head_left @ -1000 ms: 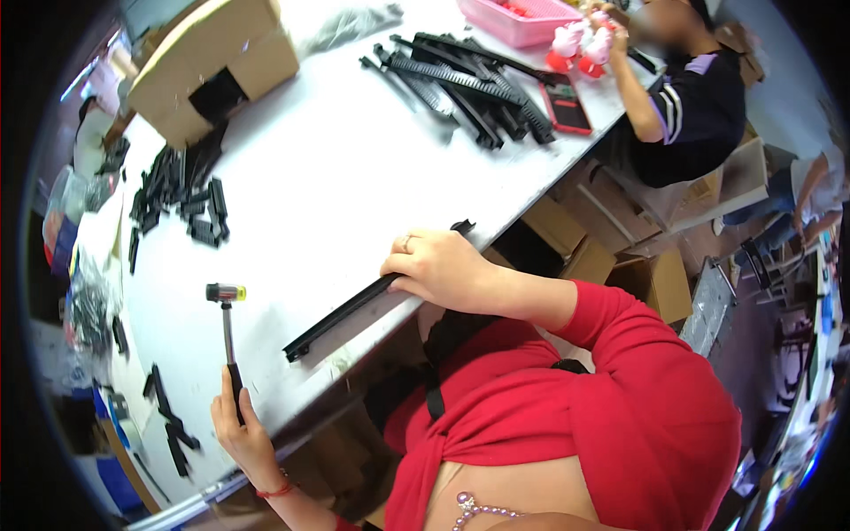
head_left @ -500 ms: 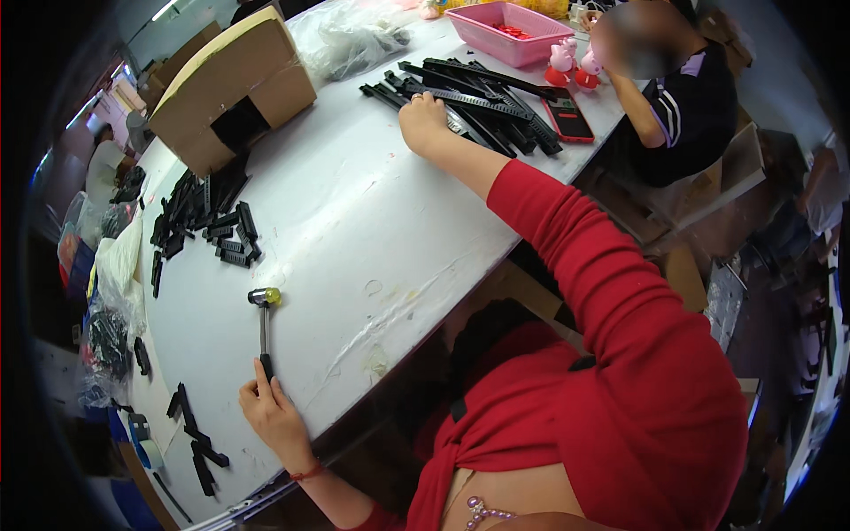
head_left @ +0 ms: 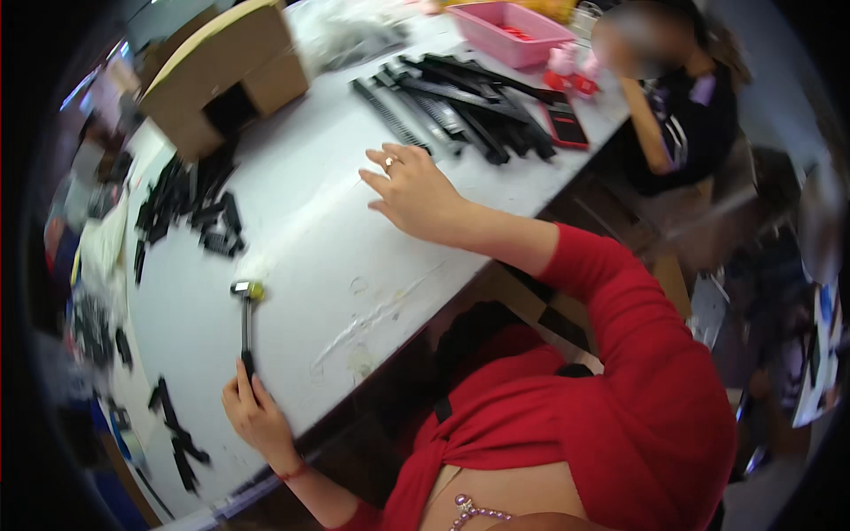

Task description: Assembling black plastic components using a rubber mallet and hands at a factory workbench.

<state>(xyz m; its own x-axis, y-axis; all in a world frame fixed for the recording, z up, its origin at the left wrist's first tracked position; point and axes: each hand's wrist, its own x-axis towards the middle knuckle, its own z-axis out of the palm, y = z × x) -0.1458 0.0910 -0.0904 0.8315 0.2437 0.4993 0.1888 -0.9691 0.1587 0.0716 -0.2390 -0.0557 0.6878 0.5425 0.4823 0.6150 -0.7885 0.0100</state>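
My left hand (head_left: pixel 260 423) is closed around the dark grip of a small hammer (head_left: pixel 247 323), with one finger stretched along the handle. The hammer lies on the white table (head_left: pixel 310 239), its yellow-and-dark head pointing away from me. My right hand (head_left: pixel 412 193) is over the table with its fingers apart and nothing in them. Just beyond it lies a pile of long black plastic strips (head_left: pixel 478 102). One toothed black strip (head_left: pixel 390 117) slants along the pile's left side, its near end close to my right fingers.
Short black pieces (head_left: pixel 190 199) are heaped at the left beside a cardboard box (head_left: pixel 226 88). More black pieces (head_left: pixel 180 435) lie near the left edge. At the far side are a pink basket (head_left: pixel 509 35), a phone (head_left: pixel 567 126), pink-and-red figurines (head_left: pixel 571 69) and a seated person (head_left: pixel 677 115).
My right hand has drawn back from the strip pile toward me and its fingers have spread. A toothed strip now lies at the pile's left side. My left hand keeps the hammer.
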